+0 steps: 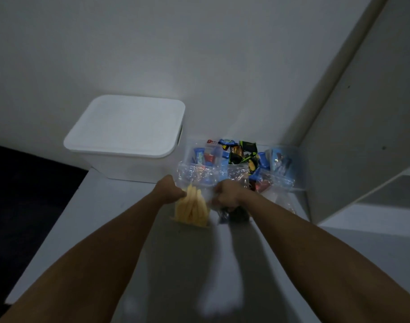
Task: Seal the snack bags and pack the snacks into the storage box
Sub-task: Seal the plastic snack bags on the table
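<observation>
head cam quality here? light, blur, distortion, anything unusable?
Head view: dim, greyish light with long arm shadows down the table; motion blur on both hands and the clear bag of yellow sticks; wide-angle bends the wall edges; white storage box reads sharp, the wrapped snacks less so.

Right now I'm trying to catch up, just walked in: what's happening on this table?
A person is holding a clear bag of yellow snack sticks with both hands, left hand and right hand gripping its top. More clear bags of wrapped snacks lie behind it. The white storage box beside them has its lid on.
</observation>
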